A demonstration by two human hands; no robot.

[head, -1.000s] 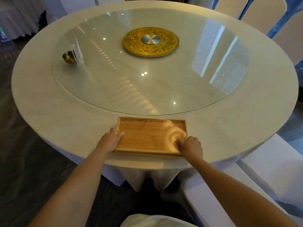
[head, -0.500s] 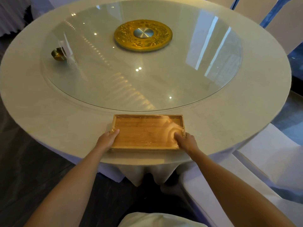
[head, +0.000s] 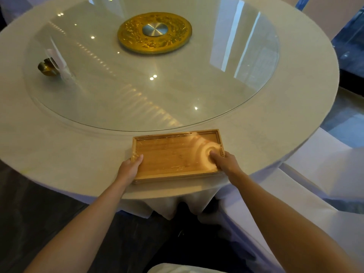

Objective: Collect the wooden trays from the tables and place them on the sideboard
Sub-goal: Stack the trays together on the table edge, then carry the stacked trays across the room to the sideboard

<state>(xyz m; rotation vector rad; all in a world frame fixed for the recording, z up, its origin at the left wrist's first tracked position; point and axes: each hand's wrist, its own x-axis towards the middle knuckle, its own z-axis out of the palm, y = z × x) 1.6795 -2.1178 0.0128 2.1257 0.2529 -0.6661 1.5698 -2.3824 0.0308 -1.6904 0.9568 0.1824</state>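
Two hands, mine, grip one wooden tray (head: 177,155) at the near edge of a round table (head: 307,107) covered in pale cloth. Seen from my head camera, looking down: my left hand (head: 129,169) clasps the tray's short left end, thumb lying on the inner floor, fingers hidden below. My right hand (head: 225,162) clasps the short right end the same way, thumb pressing a glossy patch. The tray lies just beside the rim of a large glass turntable (head: 177,91), which carries a gold disc (head: 154,33) at its centre and a small brass bowl (head: 47,67) far left. A white-covered chair (head: 295,194) stands to my right.

The tray looks shallow, rigid and probably light. A shiny film seems stretched across it, so it may feel slippery; holding both short ends, fingers underneath, seems the secure grip. No sideboard is visible.
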